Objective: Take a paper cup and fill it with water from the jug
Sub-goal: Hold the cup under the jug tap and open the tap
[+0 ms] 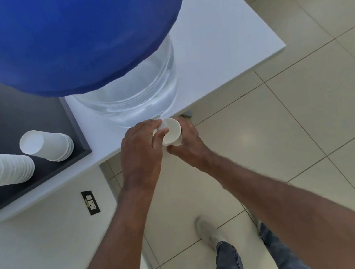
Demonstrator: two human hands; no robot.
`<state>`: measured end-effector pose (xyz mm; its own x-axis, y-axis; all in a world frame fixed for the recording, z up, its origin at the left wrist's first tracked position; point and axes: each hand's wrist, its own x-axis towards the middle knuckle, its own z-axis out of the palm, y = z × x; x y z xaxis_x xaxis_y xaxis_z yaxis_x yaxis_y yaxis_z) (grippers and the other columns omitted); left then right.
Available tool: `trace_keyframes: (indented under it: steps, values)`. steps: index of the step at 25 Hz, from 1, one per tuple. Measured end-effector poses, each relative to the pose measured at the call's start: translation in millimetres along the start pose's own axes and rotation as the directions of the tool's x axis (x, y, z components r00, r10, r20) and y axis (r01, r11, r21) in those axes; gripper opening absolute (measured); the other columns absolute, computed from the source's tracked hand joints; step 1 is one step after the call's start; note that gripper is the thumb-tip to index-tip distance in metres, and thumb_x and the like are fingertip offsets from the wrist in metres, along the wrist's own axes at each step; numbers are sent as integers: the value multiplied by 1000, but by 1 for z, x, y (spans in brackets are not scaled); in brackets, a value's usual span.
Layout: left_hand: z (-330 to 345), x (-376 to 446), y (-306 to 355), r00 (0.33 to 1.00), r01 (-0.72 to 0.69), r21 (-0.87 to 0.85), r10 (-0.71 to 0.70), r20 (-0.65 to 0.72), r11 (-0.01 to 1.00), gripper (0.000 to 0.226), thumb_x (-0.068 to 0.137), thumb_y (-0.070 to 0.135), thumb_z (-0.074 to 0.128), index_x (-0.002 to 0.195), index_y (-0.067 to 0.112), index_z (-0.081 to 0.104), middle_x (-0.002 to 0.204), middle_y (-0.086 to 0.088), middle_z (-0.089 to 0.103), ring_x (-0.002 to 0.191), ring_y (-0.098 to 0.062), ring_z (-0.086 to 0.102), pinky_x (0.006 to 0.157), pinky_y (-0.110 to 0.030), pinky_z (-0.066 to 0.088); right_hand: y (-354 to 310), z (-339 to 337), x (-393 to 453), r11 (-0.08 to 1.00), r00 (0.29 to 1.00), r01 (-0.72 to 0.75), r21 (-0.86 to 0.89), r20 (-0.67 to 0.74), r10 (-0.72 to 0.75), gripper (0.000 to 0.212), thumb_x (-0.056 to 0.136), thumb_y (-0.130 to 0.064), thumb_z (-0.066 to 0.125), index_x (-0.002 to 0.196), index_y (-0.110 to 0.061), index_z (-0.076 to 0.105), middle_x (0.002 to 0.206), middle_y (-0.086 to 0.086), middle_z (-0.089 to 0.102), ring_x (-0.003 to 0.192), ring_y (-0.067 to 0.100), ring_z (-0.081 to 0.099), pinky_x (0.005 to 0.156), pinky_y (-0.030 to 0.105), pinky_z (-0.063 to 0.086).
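Just below the big clear water jug with a blue cover (130, 88), a small white paper cup (171, 132) sits grasped in the right hand (185, 143); left hand (138, 146) fingers (160, 135) clench the tap. Cup taken; filling seemingly starting, water not visible.

A white table (214, 40) stands over a floor (310, 111) of large pale beige tiles with thin dark grout lines. Soft, even light gives a dull sheen on the tiles off the table's right corner. Below its near edge, a white wall (38, 253) carries a black socket plate (90, 202).
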<state>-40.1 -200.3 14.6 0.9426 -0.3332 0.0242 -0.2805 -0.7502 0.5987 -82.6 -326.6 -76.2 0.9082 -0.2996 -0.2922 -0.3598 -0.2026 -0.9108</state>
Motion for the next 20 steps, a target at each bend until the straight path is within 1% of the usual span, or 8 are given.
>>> trace_keyframes:
  steps: [3,6,7,9,11,15,17,20]
  values:
    - [0,6,1,995,89,-154,-95,-29,984,19,100,29,66,111,21,79,112,7,77,105,-10,66,94,-24,49,-1,2,2,1000,1000,4,21,-19,-4,67,67,-20,71,133,-18,57,123,-8,58,128,25,49,111,54,45]
    - [2,7,2,985,158,-226,-168,-25,961,18,98,30,68,108,22,80,104,13,75,92,5,64,82,-2,42,0,4,2,999,999,30,23,-31,-30,65,71,-18,76,133,-19,57,120,-18,56,128,25,48,110,55,45]
    - [2,7,2,981,181,-254,-193,-21,950,17,98,30,69,106,22,81,102,15,74,89,10,64,80,1,40,0,4,1,999,999,35,24,-33,-34,64,74,-17,78,134,-19,57,120,-21,55,130,25,47,110,55,46]
    - [3,6,3,972,220,-295,-235,-16,930,15,97,31,70,102,23,81,98,17,73,88,18,62,77,2,39,2,3,0,999,999,23,35,-37,-22,65,77,-14,82,136,-20,56,124,-17,56,132,25,45,110,52,47]
    - [3,7,4,963,252,-324,-270,-12,912,14,96,33,71,98,25,82,96,17,73,86,18,62,75,2,40,3,2,0,999,999,25,40,-35,-23,64,79,-13,82,136,-22,55,129,-10,57,133,23,45,111,50,47]
    - [2,7,6,952,285,-350,-305,0,892,13,96,36,72,94,28,81,92,18,73,83,17,62,70,0,40,2,2,-1,999,999,26,40,-37,-25,64,74,-20,76,134,-26,55,129,-5,57,132,23,46,110,48,49]
    - [2,7,5,950,293,-339,-312,-2,894,16,96,38,72,96,26,82,93,16,75,80,16,62,67,1,39,3,1,-1,999,999,12,51,-52,-9,65,72,-22,76,133,-29,55,129,-6,56,131,22,47,108,48,50]
    - [1,9,4,950,294,-328,-313,-4,898,20,95,39,72,99,23,83,95,11,78,77,13,63,65,0,39,5,-2,0,999,999,9,46,-52,-6,65,74,-17,79,133,-32,55,125,-18,54,130,21,47,107,46,50]
